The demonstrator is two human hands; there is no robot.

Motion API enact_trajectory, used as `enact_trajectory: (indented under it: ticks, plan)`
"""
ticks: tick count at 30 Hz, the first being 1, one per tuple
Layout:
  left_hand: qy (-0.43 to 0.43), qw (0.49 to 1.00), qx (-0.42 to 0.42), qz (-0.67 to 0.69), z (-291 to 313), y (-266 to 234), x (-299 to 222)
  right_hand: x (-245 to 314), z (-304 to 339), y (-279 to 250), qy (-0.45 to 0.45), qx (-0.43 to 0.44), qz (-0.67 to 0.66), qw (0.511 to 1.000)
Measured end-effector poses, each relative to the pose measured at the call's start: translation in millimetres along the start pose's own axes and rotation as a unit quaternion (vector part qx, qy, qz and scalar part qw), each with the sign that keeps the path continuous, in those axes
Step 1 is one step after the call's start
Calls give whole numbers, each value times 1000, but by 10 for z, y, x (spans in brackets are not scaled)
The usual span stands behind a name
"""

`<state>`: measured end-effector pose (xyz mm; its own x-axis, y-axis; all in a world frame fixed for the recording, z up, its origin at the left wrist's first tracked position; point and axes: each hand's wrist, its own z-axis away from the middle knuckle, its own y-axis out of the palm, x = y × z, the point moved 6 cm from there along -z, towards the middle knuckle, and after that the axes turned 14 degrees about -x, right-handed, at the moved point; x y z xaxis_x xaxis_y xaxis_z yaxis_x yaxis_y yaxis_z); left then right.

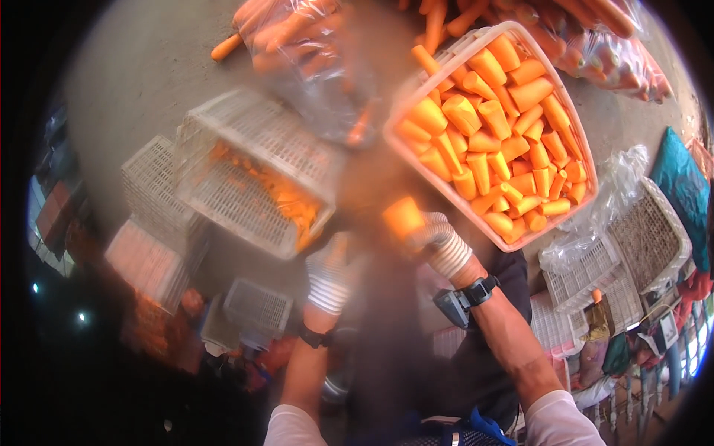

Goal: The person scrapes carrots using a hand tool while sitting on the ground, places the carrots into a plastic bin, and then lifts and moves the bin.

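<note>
My right hand (439, 241), in a white glove with a grey-striped cuff, grips a thick peeled carrot piece (404, 217) in front of me. To its left, my left hand (329, 271) wears a matching glove and lies close to the near corner of a white slatted crate (227, 195). Blur hides its fingers and whatever they may hold. That crate is tipped toward me, with orange peelings (286, 197) inside. Beyond my right hand stands a pale pink basket (448, 195) heaped with cut, peeled carrots (494, 134).
Clear plastic bags of whole carrots (301, 37) lie at the far side, with another bag (602, 63) at far right. Stacked crates (160, 186) stand at left. More crates (647, 230), plastic film (595, 201) and a teal sack (678, 182) crowd the right.
</note>
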<state>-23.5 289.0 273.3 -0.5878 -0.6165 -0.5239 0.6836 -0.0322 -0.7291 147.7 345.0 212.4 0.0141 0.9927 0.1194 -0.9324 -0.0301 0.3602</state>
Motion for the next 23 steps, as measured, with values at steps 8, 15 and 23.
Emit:
enact_trajectory:
  ticks: [8,15,23]
  plan:
    - [179,980,8,-83,-85,94,-537,169,123,210,-21,18,3,1000]
    - [130,987,66,-74,-48,231,-450,49,74,54,-27,79,32,996]
    - [178,973,105,-104,-30,188,-586,-42,107,65,49,127,-111,984]
